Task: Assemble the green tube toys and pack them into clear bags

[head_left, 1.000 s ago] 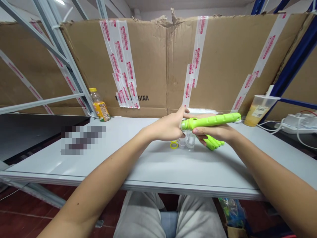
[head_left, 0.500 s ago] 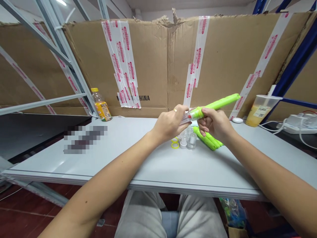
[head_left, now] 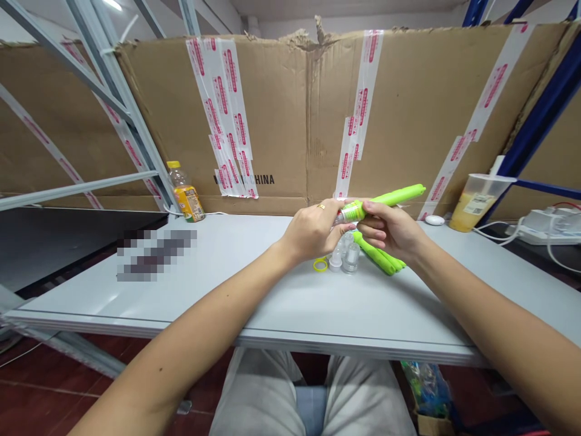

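Note:
Both of my hands are on one long bright green stick-like item point(head_left: 397, 195), held tilted above the table with its free end up to the right. Its lower end is clear plastic with a bit of red showing. My left hand point(head_left: 313, 227) is closed around that clear end. My right hand point(head_left: 393, 227) pinches the green part near the joint, thumb on top. Below the hands lie more green sticks point(head_left: 384, 260), small clear plastic pieces point(head_left: 350, 259) and a yellow ring point(head_left: 320, 264). My fingers partly cover the clear end.
On the white table point(head_left: 204, 290), an orange drink bottle point(head_left: 189, 197) stands at the back left. A cup with yellow drink point(head_left: 474, 206), a white oval object point(head_left: 434, 220) and a power strip point(head_left: 551, 225) are on the right. Cardboard point(head_left: 276, 121) walls off the back.
The green stick has come lower and a little to the left. My hands have closed up around its joint, with less of the clear end showing. Only one yellow ring now shows on the table.

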`<move>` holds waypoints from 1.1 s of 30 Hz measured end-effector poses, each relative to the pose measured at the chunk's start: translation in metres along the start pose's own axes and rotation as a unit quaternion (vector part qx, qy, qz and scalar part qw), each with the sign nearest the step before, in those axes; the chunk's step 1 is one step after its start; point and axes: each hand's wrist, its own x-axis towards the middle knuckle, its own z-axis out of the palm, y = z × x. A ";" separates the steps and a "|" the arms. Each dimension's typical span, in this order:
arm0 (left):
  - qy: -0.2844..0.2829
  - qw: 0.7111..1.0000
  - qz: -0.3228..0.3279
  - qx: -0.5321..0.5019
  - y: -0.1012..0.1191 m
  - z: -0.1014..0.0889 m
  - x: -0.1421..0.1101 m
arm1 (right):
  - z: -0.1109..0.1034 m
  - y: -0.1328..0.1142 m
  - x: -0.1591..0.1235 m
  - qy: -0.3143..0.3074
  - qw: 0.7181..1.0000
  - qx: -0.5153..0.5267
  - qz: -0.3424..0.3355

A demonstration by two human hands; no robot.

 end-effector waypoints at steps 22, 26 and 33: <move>-0.039 0.959 -0.114 -0.258 -0.003 -0.010 0.004 | -0.014 0.006 0.000 -0.071 0.995 -0.060 -0.038; -0.066 0.892 -0.243 -0.376 -0.002 -0.015 0.010 | -0.011 0.006 -0.001 -0.061 0.994 -0.082 -0.042; -0.208 0.620 -0.441 -0.614 -0.006 -0.027 0.021 | -0.015 0.013 0.000 -0.070 0.988 -0.118 -0.065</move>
